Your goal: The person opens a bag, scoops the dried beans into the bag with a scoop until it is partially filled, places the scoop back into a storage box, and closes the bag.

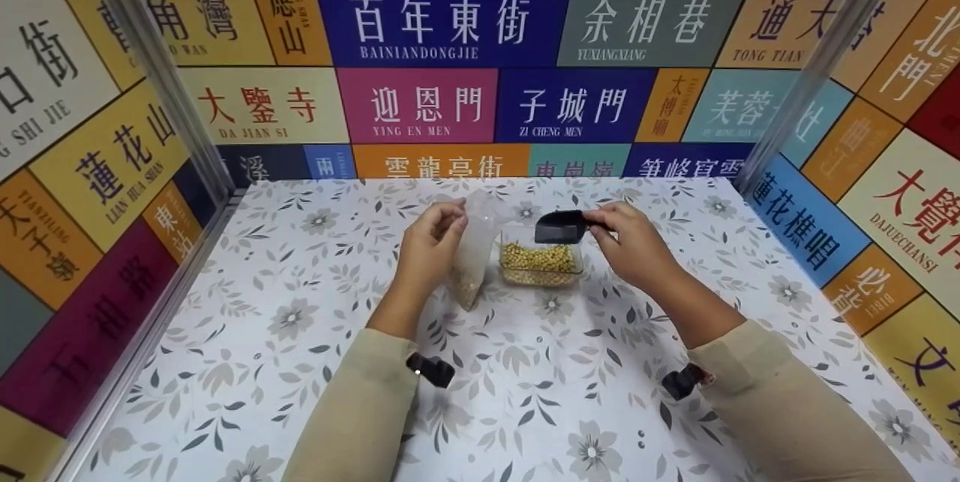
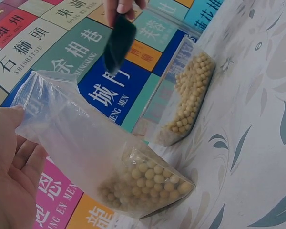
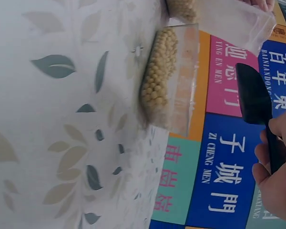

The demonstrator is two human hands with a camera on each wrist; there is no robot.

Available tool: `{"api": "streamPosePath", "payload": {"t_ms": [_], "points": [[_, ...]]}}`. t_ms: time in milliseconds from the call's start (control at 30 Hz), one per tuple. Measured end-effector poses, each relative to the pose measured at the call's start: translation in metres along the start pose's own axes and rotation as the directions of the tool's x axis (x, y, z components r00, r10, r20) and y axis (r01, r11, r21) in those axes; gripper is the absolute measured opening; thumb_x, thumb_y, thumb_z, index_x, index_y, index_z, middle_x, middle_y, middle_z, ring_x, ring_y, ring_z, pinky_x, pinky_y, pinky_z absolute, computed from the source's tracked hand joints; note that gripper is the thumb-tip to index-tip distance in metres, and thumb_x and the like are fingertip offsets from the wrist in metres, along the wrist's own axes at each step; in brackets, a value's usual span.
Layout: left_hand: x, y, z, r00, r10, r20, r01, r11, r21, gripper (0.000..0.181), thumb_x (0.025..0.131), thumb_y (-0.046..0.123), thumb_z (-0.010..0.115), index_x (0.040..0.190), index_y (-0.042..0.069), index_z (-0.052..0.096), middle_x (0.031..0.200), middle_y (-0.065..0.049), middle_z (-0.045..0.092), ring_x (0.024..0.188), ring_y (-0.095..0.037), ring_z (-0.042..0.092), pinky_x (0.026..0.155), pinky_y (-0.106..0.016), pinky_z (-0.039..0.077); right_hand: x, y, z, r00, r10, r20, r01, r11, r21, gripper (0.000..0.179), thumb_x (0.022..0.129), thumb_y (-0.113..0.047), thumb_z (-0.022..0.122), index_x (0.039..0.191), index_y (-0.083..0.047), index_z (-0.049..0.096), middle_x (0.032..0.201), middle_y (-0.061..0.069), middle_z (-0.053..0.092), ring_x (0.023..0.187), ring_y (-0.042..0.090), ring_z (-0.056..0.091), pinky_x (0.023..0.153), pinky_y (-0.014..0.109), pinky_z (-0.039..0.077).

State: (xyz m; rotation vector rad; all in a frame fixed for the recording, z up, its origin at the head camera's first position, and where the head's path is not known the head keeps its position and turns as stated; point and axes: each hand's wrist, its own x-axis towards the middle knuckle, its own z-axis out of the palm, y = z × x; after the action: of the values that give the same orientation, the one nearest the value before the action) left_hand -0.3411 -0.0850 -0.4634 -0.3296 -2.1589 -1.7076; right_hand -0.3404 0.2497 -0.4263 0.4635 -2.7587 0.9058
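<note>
My left hand (image 1: 433, 238) pinches the top edge of a clear plastic bag (image 2: 86, 129), which hangs upright with soybeans (image 2: 155, 179) gathered in its bottom corner. The bag's lower end is right at the table surface. In my right hand (image 1: 626, 238) is the handle of a black scoop (image 1: 560, 226), held above the back right of a clear rectangular container (image 1: 540, 279). Soybeans (image 3: 159, 67) fill the lower part of that container, heaped unevenly against its walls. The right wrist view shows the scoop (image 3: 254, 93) from the side, with its inside hidden.
A white tablecloth (image 1: 525, 399) with grey leaves and flowers covers the table. Behind it stands a wall (image 1: 450, 25) of coloured panels with printed characters. Clear upright posts (image 1: 161, 70) mark the left and right corners.
</note>
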Motion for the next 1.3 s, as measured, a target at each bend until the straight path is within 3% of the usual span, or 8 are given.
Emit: {"api": "streamPosePath", "payload": {"t_ms": [200, 367, 600, 767, 867, 1033, 1300], "points": [[0.0, 0.0, 0.0, 1.0, 0.0, -0.005, 0.0, 1.0, -0.002, 0.007, 0.105, 0.016, 0.069, 0.109, 0.012, 0.071, 0.141, -0.002, 0.073, 0.123, -0.017, 0.073, 0.105, -0.029, 0.061, -0.002, 0.011, 0.007, 0.991, 0.033, 0.128, -0.028, 0.999, -0.043, 0.033, 0.111, -0.013, 0.057, 0.141, -0.008, 0.068, 0.134, 0.013, 0.066, 0.128, 0.035, 0.064, 0.106, 0.054, 0.057], [-0.001, -0.001, 0.0, 1.0, -0.015, -0.011, 0.015, 1.0, -0.009, 0.006, 0.105, 0.017, 0.069, 0.109, 0.014, 0.072, 0.14, 0.0, 0.074, 0.122, -0.015, 0.073, 0.104, -0.029, 0.061, -0.002, 0.016, 0.013, 0.985, 0.016, 0.173, -0.002, 0.997, -0.083, 0.033, 0.11, -0.013, 0.059, 0.14, -0.008, 0.069, 0.132, 0.013, 0.068, 0.127, 0.037, 0.063, 0.103, 0.055, 0.056], [-0.001, -0.001, 0.001, 1.0, 0.001, -0.003, -0.001, 1.0, -0.031, 0.007, 0.106, 0.018, 0.068, 0.11, 0.013, 0.071, 0.14, -0.002, 0.073, 0.128, -0.017, 0.071, 0.109, -0.03, 0.059, -0.003, 0.016, 0.021, 0.982, -0.078, 0.171, 0.117, 0.966, -0.23, 0.031, 0.107, -0.009, 0.061, 0.137, -0.009, 0.073, 0.126, 0.013, 0.071, 0.125, 0.038, 0.063, 0.109, 0.056, 0.053], [-0.001, 0.0, 0.001, 1.0, -0.01, -0.006, 0.01, 1.0, -0.028, 0.006, 0.106, 0.018, 0.068, 0.109, 0.014, 0.071, 0.14, 0.0, 0.074, 0.128, -0.015, 0.071, 0.108, -0.03, 0.059, -0.002, 0.01, 0.024, 0.972, -0.186, 0.146, 0.22, 0.936, -0.274, 0.028, 0.104, -0.004, 0.065, 0.13, -0.005, 0.076, 0.119, 0.015, 0.073, 0.114, 0.04, 0.066, 0.103, 0.055, 0.056], [-0.001, 0.0, 0.001, 1.0, -0.022, -0.002, 0.022, 0.999, -0.028, 0.006, 0.107, 0.018, 0.067, 0.11, 0.014, 0.071, 0.141, 0.0, 0.073, 0.128, -0.015, 0.071, 0.108, -0.029, 0.059, -0.001, 0.008, 0.026, 0.967, -0.21, 0.142, 0.243, 0.925, -0.292, 0.027, 0.103, -0.003, 0.065, 0.127, -0.006, 0.078, 0.116, 0.015, 0.073, 0.111, 0.039, 0.067, 0.1, 0.054, 0.058], [-0.001, 0.0, 0.001, 1.0, -0.025, 0.0, 0.025, 0.999, -0.021, 0.006, 0.106, 0.018, 0.067, 0.11, 0.015, 0.071, 0.141, 0.002, 0.073, 0.128, -0.013, 0.07, 0.11, -0.026, 0.057, 0.001, 0.007, 0.029, 0.968, -0.186, 0.171, 0.23, 0.929, -0.29, 0.028, 0.103, -0.003, 0.063, 0.128, -0.005, 0.077, 0.114, 0.015, 0.072, 0.11, 0.039, 0.067, 0.098, 0.054, 0.058], [0.0, 0.001, 0.001, 1.0, 0.0, -0.01, 0.0, 1.0, -0.026, 0.006, 0.105, 0.014, 0.068, 0.11, 0.012, 0.071, 0.139, -0.001, 0.074, 0.123, -0.015, 0.073, 0.107, -0.028, 0.06, 0.007, 0.012, 0.037, 0.969, -0.151, 0.196, 0.192, 0.959, -0.207, 0.03, 0.102, -0.002, 0.065, 0.13, -0.003, 0.075, 0.114, 0.017, 0.072, 0.111, 0.039, 0.067, 0.102, 0.054, 0.058]]}}
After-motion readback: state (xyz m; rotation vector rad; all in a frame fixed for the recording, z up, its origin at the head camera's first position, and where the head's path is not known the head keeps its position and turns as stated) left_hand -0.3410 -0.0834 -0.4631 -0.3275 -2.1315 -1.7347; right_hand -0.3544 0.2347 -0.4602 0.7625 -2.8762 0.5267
